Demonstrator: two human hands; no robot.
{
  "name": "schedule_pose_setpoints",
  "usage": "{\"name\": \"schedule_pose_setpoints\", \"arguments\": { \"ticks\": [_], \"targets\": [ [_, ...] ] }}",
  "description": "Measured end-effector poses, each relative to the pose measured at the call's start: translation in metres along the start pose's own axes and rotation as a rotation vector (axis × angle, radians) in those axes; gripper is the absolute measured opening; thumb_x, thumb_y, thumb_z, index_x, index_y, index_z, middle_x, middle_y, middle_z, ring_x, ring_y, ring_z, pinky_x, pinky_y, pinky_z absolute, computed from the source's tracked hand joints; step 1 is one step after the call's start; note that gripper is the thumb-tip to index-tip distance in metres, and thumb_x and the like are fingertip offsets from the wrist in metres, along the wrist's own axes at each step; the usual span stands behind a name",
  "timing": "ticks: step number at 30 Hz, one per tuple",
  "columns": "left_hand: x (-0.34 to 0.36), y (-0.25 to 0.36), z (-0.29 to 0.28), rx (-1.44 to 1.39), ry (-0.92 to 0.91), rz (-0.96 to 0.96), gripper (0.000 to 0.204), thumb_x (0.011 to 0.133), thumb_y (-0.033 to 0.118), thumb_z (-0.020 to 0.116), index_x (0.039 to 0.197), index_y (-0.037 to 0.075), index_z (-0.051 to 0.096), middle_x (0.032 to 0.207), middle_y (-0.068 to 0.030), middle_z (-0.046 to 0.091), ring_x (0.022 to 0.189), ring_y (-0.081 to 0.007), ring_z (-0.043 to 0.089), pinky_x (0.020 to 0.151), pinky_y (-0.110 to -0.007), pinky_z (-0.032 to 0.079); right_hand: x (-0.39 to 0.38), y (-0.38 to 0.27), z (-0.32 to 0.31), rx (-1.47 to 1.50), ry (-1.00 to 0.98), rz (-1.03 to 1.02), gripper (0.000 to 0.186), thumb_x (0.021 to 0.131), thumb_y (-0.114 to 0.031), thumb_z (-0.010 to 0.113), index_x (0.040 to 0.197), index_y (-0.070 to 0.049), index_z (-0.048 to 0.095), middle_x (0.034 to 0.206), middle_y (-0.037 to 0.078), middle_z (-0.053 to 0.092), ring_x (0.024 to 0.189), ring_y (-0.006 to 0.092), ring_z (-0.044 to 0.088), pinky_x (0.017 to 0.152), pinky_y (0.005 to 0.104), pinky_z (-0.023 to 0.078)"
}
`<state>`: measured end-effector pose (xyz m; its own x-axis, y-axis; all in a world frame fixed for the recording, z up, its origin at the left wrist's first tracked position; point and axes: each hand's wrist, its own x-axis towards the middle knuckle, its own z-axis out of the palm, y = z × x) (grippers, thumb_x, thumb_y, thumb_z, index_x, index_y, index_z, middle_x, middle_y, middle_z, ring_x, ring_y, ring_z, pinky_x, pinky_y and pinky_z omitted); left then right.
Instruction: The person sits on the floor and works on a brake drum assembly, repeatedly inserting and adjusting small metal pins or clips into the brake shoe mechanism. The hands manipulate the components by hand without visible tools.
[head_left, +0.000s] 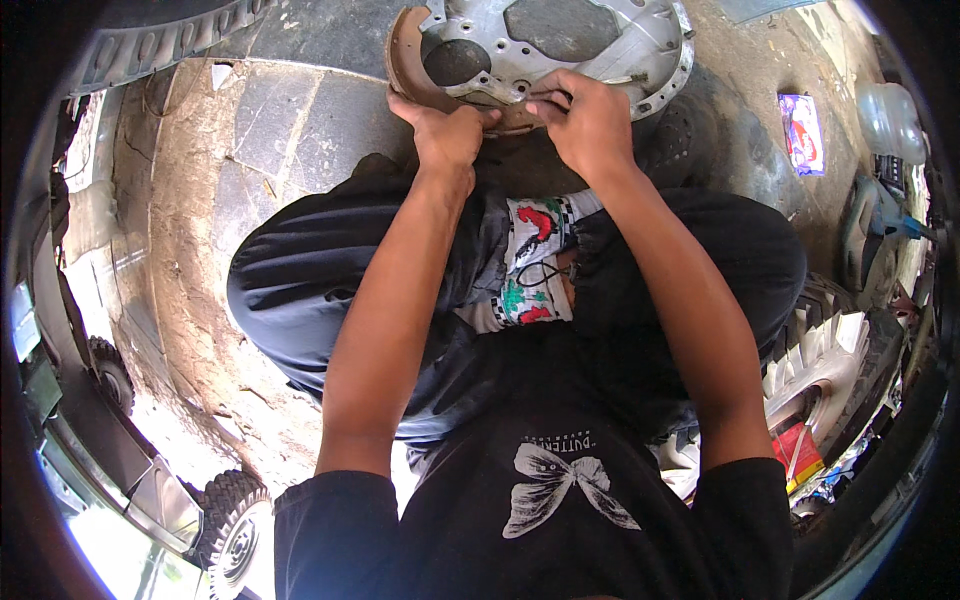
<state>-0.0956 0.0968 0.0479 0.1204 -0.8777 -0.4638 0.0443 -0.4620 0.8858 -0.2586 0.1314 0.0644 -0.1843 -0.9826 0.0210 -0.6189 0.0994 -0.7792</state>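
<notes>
At the far side of my crossed legs lies a grey cast-metal housing (650, 35) with large openings and bolt holes round its rim. A brown curved band (404, 50) runs along its left and near edge. My left hand (447, 135) is closed on the near left part of this band, thumb and fingers spread along it. My right hand (588, 120) is beside it, fingers bent and pinched together over the near edge of the housing. What they hold, if anything, is hidden. A thin light strip (628, 79) shows on the housing just beyond the right knuckles.
A large tyre (170, 45) stands at the far left, a smaller wheel (238, 530) at the near left. On the right are a purple and white packet (801, 135), a clear plastic bottle (890, 122), a blue-grey tool (868, 230) and a finned wheel-like part (825, 360).
</notes>
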Motion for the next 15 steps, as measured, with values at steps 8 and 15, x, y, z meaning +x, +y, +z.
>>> {"name": "schedule_pose_setpoints", "arguments": {
  "ticks": [8, 15],
  "targets": [
    [0.001, 0.000, 0.002, -0.027, -0.007, 0.008, 0.121, 0.072, -0.018, 0.077, 0.157, 0.007, -0.005, 0.152, -0.0206, 0.041, 0.140, -0.0340, 0.047, 0.122, -0.044, 0.039, -0.005, 0.001, 0.002, -0.018, 0.062, 0.024, 0.018, 0.087, -0.010, 0.085, 0.103, -0.004, 0.079, 0.095, 0.012, 0.081, 0.090, 0.0269, 0.080, 0.081, 0.0357, 0.059],
    [0.001, -0.001, 0.001, -0.001, 0.005, -0.007, 0.122, 0.072, -0.017, 0.078, 0.157, 0.007, -0.006, 0.151, -0.0206, 0.043, 0.140, -0.0335, 0.048, 0.122, -0.045, 0.039, 0.005, 0.004, 0.006, -0.070, 0.062, -0.006, 0.020, 0.087, -0.013, 0.085, 0.104, -0.005, 0.081, 0.096, 0.012, 0.081, 0.091, 0.0271, 0.080, 0.081, 0.0366, 0.060]
  ]
}}
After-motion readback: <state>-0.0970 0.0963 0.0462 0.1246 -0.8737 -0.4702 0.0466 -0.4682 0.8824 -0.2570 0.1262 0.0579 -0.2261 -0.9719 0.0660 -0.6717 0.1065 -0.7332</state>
